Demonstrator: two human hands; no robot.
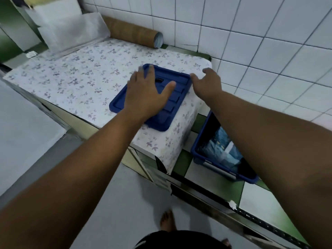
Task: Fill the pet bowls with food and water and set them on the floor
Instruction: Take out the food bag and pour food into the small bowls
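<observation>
A blue plastic lid lies flat on the flower-patterned cover of a raised counter. My left hand rests on top of the lid with fingers spread and straight. My right hand hovers at the lid's far right corner, fingers loosely bent, holding nothing I can see. To the right and lower stands an open blue storage bin with bagged contents inside; my right forearm hides part of it. No pet bowls are in view.
A brown cardboard tube lies against the white tiled wall at the back. White foam sheets lean at the back left. The bin stands on a green-tiled ledge. My bare feet stand on the pale floor below.
</observation>
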